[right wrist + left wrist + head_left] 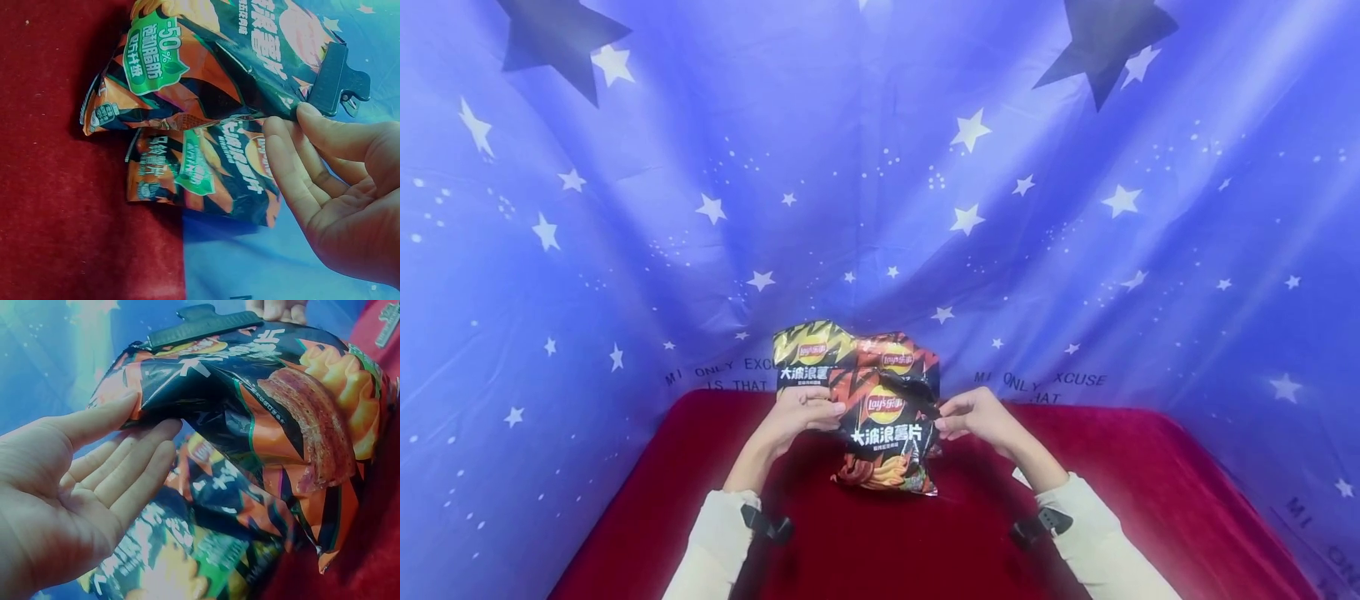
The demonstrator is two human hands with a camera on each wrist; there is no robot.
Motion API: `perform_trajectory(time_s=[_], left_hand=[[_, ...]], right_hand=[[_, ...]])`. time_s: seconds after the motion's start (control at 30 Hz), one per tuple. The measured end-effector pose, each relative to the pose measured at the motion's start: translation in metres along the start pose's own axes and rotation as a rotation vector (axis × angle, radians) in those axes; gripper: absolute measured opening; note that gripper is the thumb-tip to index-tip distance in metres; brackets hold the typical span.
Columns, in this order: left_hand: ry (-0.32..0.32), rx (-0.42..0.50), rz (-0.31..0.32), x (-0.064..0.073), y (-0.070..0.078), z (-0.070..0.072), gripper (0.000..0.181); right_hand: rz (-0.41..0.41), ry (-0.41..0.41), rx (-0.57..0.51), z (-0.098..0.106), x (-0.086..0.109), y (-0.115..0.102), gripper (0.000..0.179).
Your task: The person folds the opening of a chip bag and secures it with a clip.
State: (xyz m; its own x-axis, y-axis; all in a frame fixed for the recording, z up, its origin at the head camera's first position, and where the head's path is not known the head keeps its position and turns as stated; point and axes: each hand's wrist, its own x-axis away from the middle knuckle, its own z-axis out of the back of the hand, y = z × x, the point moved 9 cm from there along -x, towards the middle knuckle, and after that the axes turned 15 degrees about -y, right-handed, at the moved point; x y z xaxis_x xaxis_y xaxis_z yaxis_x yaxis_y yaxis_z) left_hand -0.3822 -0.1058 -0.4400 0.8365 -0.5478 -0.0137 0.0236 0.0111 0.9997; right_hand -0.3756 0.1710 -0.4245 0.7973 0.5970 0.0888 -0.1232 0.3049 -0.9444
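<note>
Pinching a clipped chip bag (886, 446) two-handed, contents hidden.

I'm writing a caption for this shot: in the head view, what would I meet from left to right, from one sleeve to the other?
Left sleeve, left grip, front chip bag, right grip, right sleeve.

The front chip bag (886, 442) says "Lay's乐事", "大波浪薯片" and "-50%". The yellow bag (808, 358) and back red bag (895, 354) say "Lay's" too. The blue curtain (850, 150) says "MI ONLY".
</note>
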Motion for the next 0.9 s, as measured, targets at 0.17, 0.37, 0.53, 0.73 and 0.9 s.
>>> perform_trajectory(time_s=[0.17,0.37,0.53,0.73,0.9], left_hand=[[0.019,-0.032,0.023,-0.001,0.019,-0.004,0.031],[0.009,-0.059,-0.001,-0.009,0.050,-0.018,0.047],[-0.029,-0.027,-0.081,-0.025,0.077,-0.037,0.050],[0.026,0.039,-0.125,-0.050,0.095,-0.056,0.049],[0.076,0.088,-0.140,-0.071,0.100,-0.076,0.047]], right_hand=[[0.016,0.013,0.024,0.011,0.007,-0.014,0.024],[0.021,0.032,0.063,0.032,0.018,-0.034,0.025],[0.023,0.079,0.074,0.059,0.031,-0.051,0.029],[-0.015,0.149,0.117,0.094,0.049,-0.064,0.033],[-0.044,0.207,0.141,0.122,0.063,-0.066,0.037]])
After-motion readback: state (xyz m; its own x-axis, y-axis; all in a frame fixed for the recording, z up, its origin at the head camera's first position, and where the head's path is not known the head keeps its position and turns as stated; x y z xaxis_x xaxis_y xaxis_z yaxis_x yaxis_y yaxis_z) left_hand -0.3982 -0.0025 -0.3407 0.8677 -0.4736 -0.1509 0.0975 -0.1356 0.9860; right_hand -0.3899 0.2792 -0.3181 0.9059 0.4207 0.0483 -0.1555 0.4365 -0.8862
